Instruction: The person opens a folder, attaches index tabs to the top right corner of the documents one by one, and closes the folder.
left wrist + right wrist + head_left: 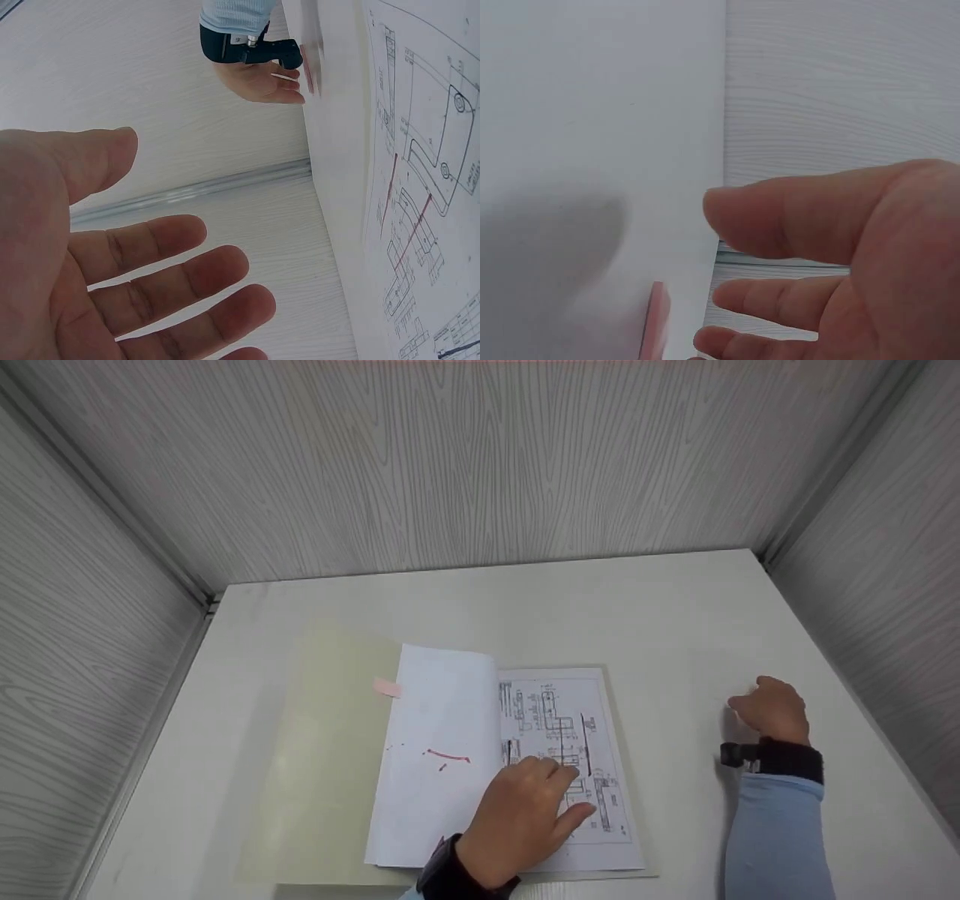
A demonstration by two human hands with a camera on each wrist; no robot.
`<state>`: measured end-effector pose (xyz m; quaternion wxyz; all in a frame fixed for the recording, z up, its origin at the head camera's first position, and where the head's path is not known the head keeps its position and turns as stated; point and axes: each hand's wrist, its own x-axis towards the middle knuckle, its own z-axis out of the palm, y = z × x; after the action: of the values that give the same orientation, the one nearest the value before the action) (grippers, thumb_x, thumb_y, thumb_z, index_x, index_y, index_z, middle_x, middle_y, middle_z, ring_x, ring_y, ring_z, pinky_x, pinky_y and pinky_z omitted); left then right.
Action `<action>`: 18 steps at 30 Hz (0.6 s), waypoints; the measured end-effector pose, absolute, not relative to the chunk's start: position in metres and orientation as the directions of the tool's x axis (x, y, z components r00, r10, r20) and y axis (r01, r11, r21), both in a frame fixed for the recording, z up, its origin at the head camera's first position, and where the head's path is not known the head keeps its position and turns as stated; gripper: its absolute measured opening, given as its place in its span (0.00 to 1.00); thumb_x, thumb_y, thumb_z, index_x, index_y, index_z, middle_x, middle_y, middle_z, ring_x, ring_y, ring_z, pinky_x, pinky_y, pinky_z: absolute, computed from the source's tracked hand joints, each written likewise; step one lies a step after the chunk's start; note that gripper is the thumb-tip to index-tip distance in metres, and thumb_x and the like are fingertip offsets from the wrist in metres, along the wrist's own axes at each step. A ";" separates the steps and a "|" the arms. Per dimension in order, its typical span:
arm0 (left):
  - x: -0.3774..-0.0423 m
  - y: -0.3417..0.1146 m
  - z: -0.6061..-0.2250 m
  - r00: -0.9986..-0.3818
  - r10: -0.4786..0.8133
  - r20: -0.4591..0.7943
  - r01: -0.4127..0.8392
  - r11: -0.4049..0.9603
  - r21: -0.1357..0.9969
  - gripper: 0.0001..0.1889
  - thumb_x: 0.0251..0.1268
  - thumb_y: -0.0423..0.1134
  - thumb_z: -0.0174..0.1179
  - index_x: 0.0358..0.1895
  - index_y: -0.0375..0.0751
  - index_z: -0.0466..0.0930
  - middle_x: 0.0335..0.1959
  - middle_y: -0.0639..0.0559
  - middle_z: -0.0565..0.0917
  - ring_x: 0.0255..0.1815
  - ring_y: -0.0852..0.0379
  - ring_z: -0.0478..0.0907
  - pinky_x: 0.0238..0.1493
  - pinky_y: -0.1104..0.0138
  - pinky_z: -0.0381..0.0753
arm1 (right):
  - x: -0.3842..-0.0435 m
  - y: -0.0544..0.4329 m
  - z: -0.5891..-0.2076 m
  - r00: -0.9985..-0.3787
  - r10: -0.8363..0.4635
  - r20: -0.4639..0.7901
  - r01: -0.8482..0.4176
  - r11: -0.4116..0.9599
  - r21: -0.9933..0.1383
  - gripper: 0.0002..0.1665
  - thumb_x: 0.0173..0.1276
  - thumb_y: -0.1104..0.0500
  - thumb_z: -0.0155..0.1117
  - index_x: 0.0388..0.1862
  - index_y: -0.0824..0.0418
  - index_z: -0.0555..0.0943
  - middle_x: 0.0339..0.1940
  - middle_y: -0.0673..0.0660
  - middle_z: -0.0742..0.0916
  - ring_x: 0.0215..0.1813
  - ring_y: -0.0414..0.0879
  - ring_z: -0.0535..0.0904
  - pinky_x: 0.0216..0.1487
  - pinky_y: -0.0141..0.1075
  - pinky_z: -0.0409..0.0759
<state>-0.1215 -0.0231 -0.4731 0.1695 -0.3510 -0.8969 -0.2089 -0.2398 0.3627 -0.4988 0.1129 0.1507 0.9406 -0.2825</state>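
Through the head view I have a pale bench [675, 615] with an open yellowish folder [322, 750] at lower centre; my left hand [525, 810] lies over its right half, fingers loose and gripping nothing, though I cannot tell whether it touches the paper; my right hand [776, 709], at the right of the frame, is spread with thumb apart and holds nothing; in the right wrist view, a pink strip [655, 322] lies on the bench at lower left, just beside those fingertips. As I judge it, a careless sweep of the fingers could knock the strip towards the bench edge; the white leaf [442, 712], bowed near the fold, could spring over if nothing steadies it, and a dragging wrist could crease it. The folder is the nearest thing to a container; it holds that leaf, with a pink tab [387, 688] at its left edge, and a printed drawing [555, 720] on the right.
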 end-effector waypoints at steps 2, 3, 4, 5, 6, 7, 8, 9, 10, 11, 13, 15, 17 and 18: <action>-0.120 -0.022 -0.473 -0.686 0.568 0.455 0.710 0.660 0.245 0.19 0.68 0.57 0.54 0.40 0.45 0.82 0.30 0.56 0.81 0.30 0.60 0.77 0.32 0.70 0.75 | -0.240 0.363 -0.501 -0.930 0.196 -0.310 0.331 0.813 -0.479 0.43 0.60 0.58 0.52 0.67 0.85 0.53 0.63 0.83 0.65 0.59 0.73 0.67 0.55 0.58 0.73; -0.120 -0.021 -0.473 -0.682 0.572 0.455 0.713 0.660 0.239 0.19 0.68 0.58 0.54 0.40 0.45 0.82 0.29 0.56 0.81 0.30 0.60 0.77 0.32 0.70 0.75 | -0.241 0.364 -0.502 -0.931 0.186 -0.313 0.321 0.824 -0.467 0.43 0.59 0.60 0.52 0.67 0.85 0.54 0.63 0.83 0.65 0.58 0.73 0.67 0.53 0.57 0.74; -0.119 -0.021 -0.473 -0.679 0.577 0.454 0.715 0.659 0.232 0.19 0.68 0.58 0.54 0.40 0.45 0.82 0.29 0.56 0.81 0.29 0.61 0.77 0.31 0.70 0.75 | -0.241 0.365 -0.503 -0.932 0.181 -0.314 0.315 0.833 -0.455 0.42 0.58 0.61 0.51 0.66 0.85 0.55 0.63 0.82 0.66 0.58 0.73 0.68 0.53 0.56 0.74; -0.119 -0.021 -0.473 -0.678 0.580 0.451 0.716 0.659 0.229 0.20 0.68 0.58 0.54 0.39 0.45 0.82 0.28 0.56 0.81 0.29 0.61 0.77 0.30 0.70 0.74 | -0.241 0.366 -0.505 -0.931 0.181 -0.318 0.315 0.838 -0.446 0.40 0.58 0.62 0.50 0.67 0.83 0.56 0.64 0.82 0.65 0.59 0.73 0.67 0.53 0.57 0.74; -0.119 -0.020 -0.473 -0.676 0.584 0.449 0.718 0.659 0.223 0.20 0.68 0.58 0.53 0.40 0.45 0.82 0.28 0.56 0.81 0.29 0.61 0.77 0.30 0.71 0.74 | -0.240 0.367 -0.506 -0.928 0.188 -0.322 0.324 0.834 -0.447 0.39 0.59 0.63 0.49 0.67 0.82 0.57 0.64 0.81 0.65 0.59 0.73 0.67 0.52 0.57 0.74; -0.119 -0.020 -0.473 -0.674 0.588 0.447 0.720 0.658 0.221 0.20 0.68 0.58 0.53 0.40 0.45 0.82 0.29 0.56 0.81 0.29 0.61 0.77 0.30 0.71 0.74 | -0.240 0.368 -0.507 -0.924 0.196 -0.328 0.334 0.832 -0.444 0.38 0.60 0.64 0.48 0.68 0.81 0.58 0.65 0.80 0.65 0.60 0.74 0.65 0.53 0.57 0.74; -0.119 -0.020 -0.473 -0.673 0.591 0.445 0.722 0.657 0.219 0.20 0.68 0.58 0.53 0.41 0.45 0.82 0.29 0.56 0.81 0.30 0.61 0.77 0.30 0.71 0.75 | -0.239 0.369 -0.507 -0.919 0.209 -0.335 0.348 0.828 -0.439 0.36 0.61 0.64 0.47 0.68 0.79 0.58 0.66 0.80 0.65 0.62 0.75 0.63 0.53 0.58 0.73; -0.119 -0.020 -0.473 -0.671 0.594 0.444 0.724 0.655 0.217 0.20 0.68 0.57 0.53 0.41 0.45 0.83 0.30 0.56 0.82 0.30 0.61 0.77 0.30 0.71 0.75 | -0.239 0.371 -0.507 -0.912 0.223 -0.346 0.365 0.824 -0.433 0.35 0.63 0.63 0.47 0.69 0.77 0.58 0.66 0.79 0.64 0.62 0.76 0.62 0.53 0.59 0.72; -0.119 -0.020 -0.473 -0.670 0.596 0.443 0.726 0.652 0.219 0.20 0.68 0.57 0.53 0.42 0.44 0.83 0.30 0.56 0.82 0.30 0.61 0.78 0.31 0.71 0.75 | -0.238 0.373 -0.507 -0.905 0.237 -0.354 0.383 0.818 -0.430 0.34 0.65 0.63 0.47 0.69 0.76 0.59 0.66 0.79 0.65 0.62 0.76 0.61 0.52 0.60 0.71; -0.120 -0.020 -0.473 -0.668 0.598 0.443 0.728 0.650 0.219 0.20 0.68 0.57 0.54 0.43 0.44 0.83 0.30 0.56 0.82 0.30 0.61 0.78 0.31 0.72 0.75 | -0.237 0.375 -0.506 -0.898 0.249 -0.362 0.397 0.814 -0.425 0.34 0.66 0.62 0.46 0.70 0.75 0.59 0.66 0.79 0.64 0.61 0.77 0.60 0.51 0.61 0.71; -0.120 -0.020 -0.473 -0.665 0.600 0.444 0.730 0.646 0.220 0.20 0.68 0.57 0.54 0.43 0.44 0.83 0.31 0.56 0.82 0.31 0.61 0.78 0.31 0.72 0.76 | -0.235 0.378 -0.505 -0.887 0.264 -0.380 0.416 0.812 -0.408 0.34 0.67 0.61 0.46 0.70 0.73 0.58 0.66 0.78 0.64 0.60 0.76 0.61 0.48 0.62 0.70; -0.120 -0.021 -0.472 -0.666 0.599 0.444 0.730 0.645 0.225 0.20 0.68 0.57 0.54 0.43 0.44 0.83 0.31 0.56 0.82 0.31 0.61 0.78 0.32 0.72 0.76 | -0.235 0.381 -0.505 -0.880 0.268 -0.392 0.422 0.819 -0.389 0.34 0.67 0.61 0.46 0.70 0.72 0.59 0.66 0.78 0.64 0.60 0.76 0.62 0.46 0.61 0.70; -0.120 -0.022 -0.472 -0.670 0.597 0.441 0.728 0.645 0.233 0.19 0.68 0.57 0.54 0.44 0.44 0.83 0.31 0.56 0.82 0.30 0.61 0.78 0.32 0.72 0.76 | -0.235 0.382 -0.505 -0.881 0.262 -0.393 0.416 0.825 -0.382 0.33 0.65 0.63 0.45 0.69 0.73 0.61 0.66 0.78 0.65 0.59 0.74 0.65 0.44 0.59 0.73; -0.120 -0.022 -0.472 -0.673 0.596 0.438 0.726 0.645 0.238 0.19 0.68 0.57 0.54 0.44 0.45 0.82 0.31 0.56 0.82 0.31 0.61 0.78 0.33 0.72 0.76 | -0.235 0.381 -0.506 -0.885 0.255 -0.389 0.408 0.828 -0.384 0.33 0.64 0.63 0.46 0.68 0.73 0.62 0.65 0.78 0.66 0.59 0.73 0.67 0.44 0.57 0.74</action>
<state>-0.1197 -0.0222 -0.4716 0.1623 -0.3704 -0.8923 -0.2005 -0.2351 0.3813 -0.5061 0.1629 0.1760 0.9421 -0.2343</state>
